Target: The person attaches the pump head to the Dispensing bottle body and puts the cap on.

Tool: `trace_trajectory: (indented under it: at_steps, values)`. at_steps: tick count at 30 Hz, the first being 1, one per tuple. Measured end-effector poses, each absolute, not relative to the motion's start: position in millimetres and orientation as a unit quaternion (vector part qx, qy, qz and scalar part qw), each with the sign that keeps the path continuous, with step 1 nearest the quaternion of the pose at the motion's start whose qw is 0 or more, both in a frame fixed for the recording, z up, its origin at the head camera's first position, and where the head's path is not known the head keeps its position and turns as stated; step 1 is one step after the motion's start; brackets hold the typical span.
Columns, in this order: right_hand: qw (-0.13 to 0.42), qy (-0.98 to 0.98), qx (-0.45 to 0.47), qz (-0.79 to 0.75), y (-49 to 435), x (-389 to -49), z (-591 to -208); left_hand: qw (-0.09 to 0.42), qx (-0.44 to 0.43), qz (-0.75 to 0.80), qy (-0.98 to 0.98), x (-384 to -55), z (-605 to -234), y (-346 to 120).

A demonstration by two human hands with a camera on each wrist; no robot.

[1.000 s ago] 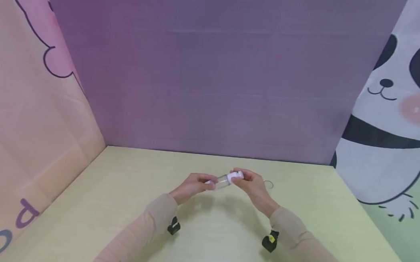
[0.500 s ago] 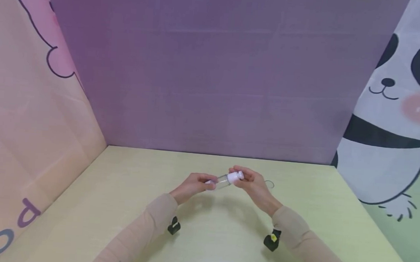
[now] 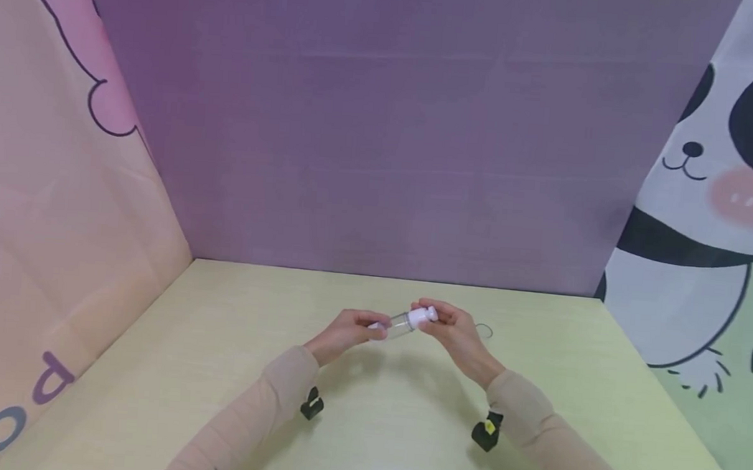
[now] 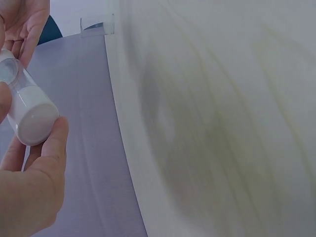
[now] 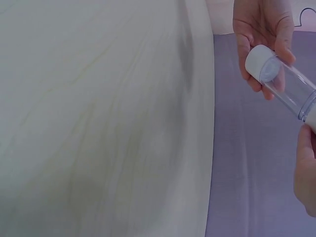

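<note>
A small clear bottle [image 3: 399, 327] with a white top [image 3: 419, 317] and a white bottom end is held tilted above the table, its top pointing right and slightly up. My left hand [image 3: 347, 327] grips the bottom end between thumb and fingers; that white bottom [image 4: 37, 123] faces the left wrist camera. Thumb and fingers of my right hand [image 3: 457, 338] pinch the white top. Through the clear wall [image 5: 294, 89] in the right wrist view, the middle of the bottle looks hollow. The left palm partly surrounds the bottom end there.
A clear cap-like piece [image 4: 97, 25] lies on the pale table [image 3: 249, 313], just beyond the right hand. A purple backdrop [image 3: 382, 135] rises along the far edge. Printed cloth walls stand left and right, the right one with a panda [image 3: 683, 297].
The right thumb and fingers have shifted slightly on the white top, baring more of it. The left hand and bottle stay nearly still; the head view has turned a little.
</note>
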State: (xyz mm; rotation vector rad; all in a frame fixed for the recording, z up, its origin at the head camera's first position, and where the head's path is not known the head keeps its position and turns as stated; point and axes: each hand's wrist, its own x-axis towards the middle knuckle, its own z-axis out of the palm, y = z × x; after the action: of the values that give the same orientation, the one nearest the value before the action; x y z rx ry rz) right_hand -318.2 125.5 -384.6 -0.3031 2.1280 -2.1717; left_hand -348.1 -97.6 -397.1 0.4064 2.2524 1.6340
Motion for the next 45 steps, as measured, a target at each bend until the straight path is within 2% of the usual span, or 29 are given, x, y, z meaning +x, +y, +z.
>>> trace_trajectory:
  at_steps: [17, 26, 45]
  values:
    - [0.03, 0.728, -0.052, -0.683, 123.3, -324.4, -390.1, 0.164, 0.15, 0.579, 0.785, -355.2, -401.0, -98.5]
    - [0.005, 0.742, -0.051, -0.669, 121.3, -324.1, -392.5, 0.165, 0.149, 0.574, 0.788, -354.9, -400.7, -99.8]
    - [-0.01, 0.75, -0.037, -0.66, 115.0, -328.8, -392.1, 0.174, 0.164, 0.579, 0.779, -363.5, -401.8, -104.8]
